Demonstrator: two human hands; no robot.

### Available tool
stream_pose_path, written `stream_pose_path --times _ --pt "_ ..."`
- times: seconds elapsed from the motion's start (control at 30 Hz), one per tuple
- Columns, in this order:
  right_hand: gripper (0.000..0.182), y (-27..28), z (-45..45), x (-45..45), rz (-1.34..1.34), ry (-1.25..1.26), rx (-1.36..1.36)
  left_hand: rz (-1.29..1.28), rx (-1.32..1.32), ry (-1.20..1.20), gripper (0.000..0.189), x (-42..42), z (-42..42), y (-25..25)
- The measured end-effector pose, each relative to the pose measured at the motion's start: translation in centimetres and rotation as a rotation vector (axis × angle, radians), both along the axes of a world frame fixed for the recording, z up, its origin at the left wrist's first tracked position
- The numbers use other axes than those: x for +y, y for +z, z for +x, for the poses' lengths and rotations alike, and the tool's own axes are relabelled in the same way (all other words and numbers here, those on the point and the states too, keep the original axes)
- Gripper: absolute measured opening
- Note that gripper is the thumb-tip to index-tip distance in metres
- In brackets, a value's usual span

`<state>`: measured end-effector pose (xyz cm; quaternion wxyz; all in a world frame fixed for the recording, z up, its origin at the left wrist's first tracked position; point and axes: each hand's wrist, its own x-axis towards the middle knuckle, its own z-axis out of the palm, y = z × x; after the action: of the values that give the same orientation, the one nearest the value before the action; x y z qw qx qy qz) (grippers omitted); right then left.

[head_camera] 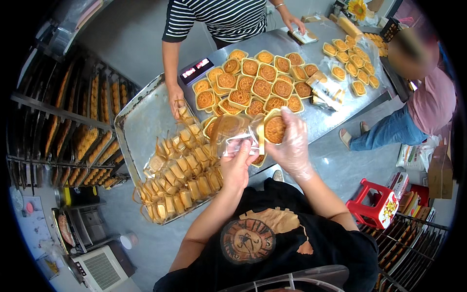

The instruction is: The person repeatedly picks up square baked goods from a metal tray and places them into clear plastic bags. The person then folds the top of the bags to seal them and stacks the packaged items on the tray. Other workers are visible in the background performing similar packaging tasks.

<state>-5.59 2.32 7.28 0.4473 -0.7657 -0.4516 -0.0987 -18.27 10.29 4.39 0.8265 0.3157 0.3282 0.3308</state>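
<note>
My bare left hand (pixel 237 160) grips a clear plastic packaging bag (pixel 233 135) with a gold band at its mouth. In my right hand (pixel 292 146), which wears a thin clear plastic glove, is a round mooncake in a pale square tray (pixel 275 127), held at the bag's mouth. Beyond my hands, many mooncakes in trays (pixel 261 87) lie piled on the steel table (pixel 219 54). Left of my hands, rows of gold-wrapped packets (pixel 182 168) fill part of a large metal baking tray (pixel 135 127).
A co-worker's hand (pixel 176 100) reaches to the packets; their other hand (pixel 293 23) is at the table's far edge. Flat bags (pixel 328 91) and more mooncakes (pixel 352 62) lie to the right. Another person (pixel 430 98) stands right. A red stool (pixel 375 204) and tray racks (pixel 73 120) flank the table.
</note>
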Motion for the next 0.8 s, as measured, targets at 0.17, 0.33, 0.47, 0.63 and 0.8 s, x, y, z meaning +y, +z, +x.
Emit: stream_pose_path --times 0.17,0.33,0.47,0.63,0.8 --pt "0.08 0.7 -1.9 0.3 -0.06 0.152 0.026 0.07 0.013 0.043 0.036 1.1 -0.6 0.4" --pt "0.099 -0.5 -2.7 0.9 0.002 0.25 -0.04 -0.007 -0.013 -0.133 0.035 1.9 -1.6 0.1" --pt "0.094 1.3 -2.4 0.6 -0.134 0.565 0.089 -0.117 -0.178 -0.163 0.033 2.5 -2.2 0.6" --pt "0.075 0.0 -0.9 1.3 0.117 0.589 0.599 0.053 -0.042 -0.399 0.03 2.4 -3.2 1.1" --pt "0.067 -1.3 -3.0 5.9 -0.061 0.584 0.618 -0.037 -0.086 -0.26 0.028 2.8 -4.4 -1.1"
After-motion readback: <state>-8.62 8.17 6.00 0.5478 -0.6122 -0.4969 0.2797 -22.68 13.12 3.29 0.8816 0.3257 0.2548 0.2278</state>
